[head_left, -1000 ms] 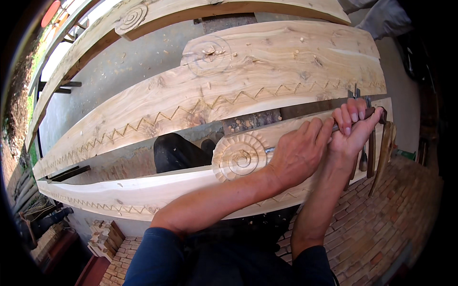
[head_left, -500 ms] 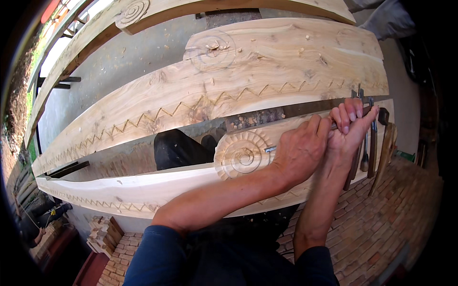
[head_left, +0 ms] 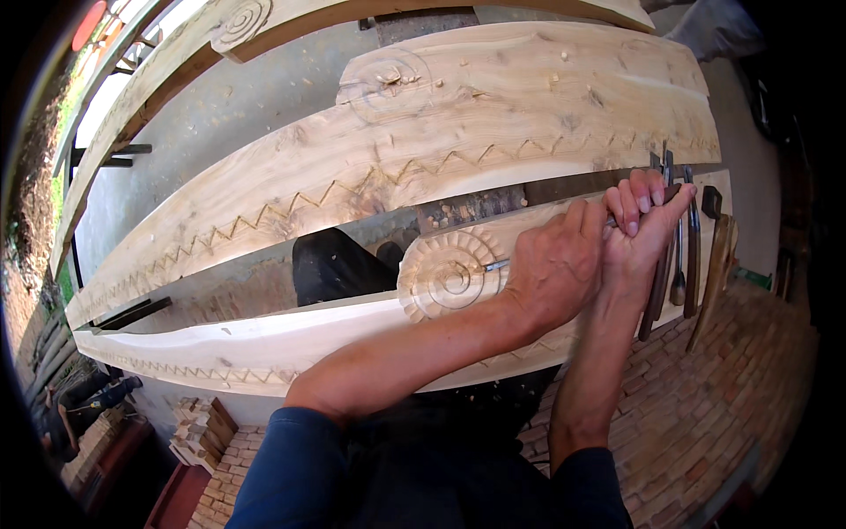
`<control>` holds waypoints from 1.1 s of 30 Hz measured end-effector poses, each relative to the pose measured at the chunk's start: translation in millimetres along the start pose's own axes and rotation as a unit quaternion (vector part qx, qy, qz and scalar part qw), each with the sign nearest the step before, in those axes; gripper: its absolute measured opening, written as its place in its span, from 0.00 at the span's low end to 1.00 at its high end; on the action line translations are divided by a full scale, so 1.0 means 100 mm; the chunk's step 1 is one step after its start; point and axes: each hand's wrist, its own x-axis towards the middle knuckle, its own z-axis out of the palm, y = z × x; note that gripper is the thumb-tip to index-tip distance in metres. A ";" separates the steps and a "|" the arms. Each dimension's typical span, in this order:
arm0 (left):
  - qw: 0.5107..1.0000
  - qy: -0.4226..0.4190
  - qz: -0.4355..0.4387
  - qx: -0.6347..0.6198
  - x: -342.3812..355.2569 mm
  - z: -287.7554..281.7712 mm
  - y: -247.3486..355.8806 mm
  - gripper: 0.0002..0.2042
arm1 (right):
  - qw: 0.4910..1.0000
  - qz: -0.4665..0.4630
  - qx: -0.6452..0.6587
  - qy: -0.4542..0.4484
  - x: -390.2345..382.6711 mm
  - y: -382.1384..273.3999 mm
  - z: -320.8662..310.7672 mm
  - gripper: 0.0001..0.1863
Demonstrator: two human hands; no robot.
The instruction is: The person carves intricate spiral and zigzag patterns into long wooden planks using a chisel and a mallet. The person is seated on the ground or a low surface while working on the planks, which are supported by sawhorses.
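Note:
A carved round rosette (head_left: 438, 294) with a spiral centre and scalloped rim stands out on the near pale wooden board (head_left: 256, 350). My left hand (head_left: 557, 256) is closed low around a carving gouge (head_left: 496, 264), whose metal tip rests on the right part of the rosette. Farther back along the tool, my right hand (head_left: 648, 212) wraps its fingers around the handle end. Most of the shaft and handle is hidden by both hands. Several chisels (head_left: 692, 256) lie on the board just right of my right hand, beside a mallet (head_left: 716, 264) with a dark head.
Beyond a gap lies a wide board (head_left: 493, 115) with a carved zigzag line, a pencilled circle and loose chips. A curved beam (head_left: 167, 75) arches along the far left. Wood blocks (head_left: 201, 428) are stacked on the brick floor (head_left: 679, 423). Another person (head_left: 84, 406) is at lower left.
The gouge tip has slid slightly left over the rosette, toward its spiral centre. Both hands keep the same hold, and the whole view has shifted a little.

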 end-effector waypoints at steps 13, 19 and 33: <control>0.984 0.037 0.172 0.008 -0.02 -0.07 -0.01 0.26 | 0.992 -0.058 0.079 -0.079 -0.07 -0.24 -0.11 0.30; 0.986 0.042 0.160 0.003 -0.01 -0.05 -0.02 0.25 | 0.992 -0.065 0.063 -0.089 -0.08 -0.23 -0.05 0.31; 0.987 0.064 0.148 0.002 0.00 -0.06 -0.01 0.25 | 0.993 -0.078 0.028 -0.082 -0.10 -0.20 0.01 0.32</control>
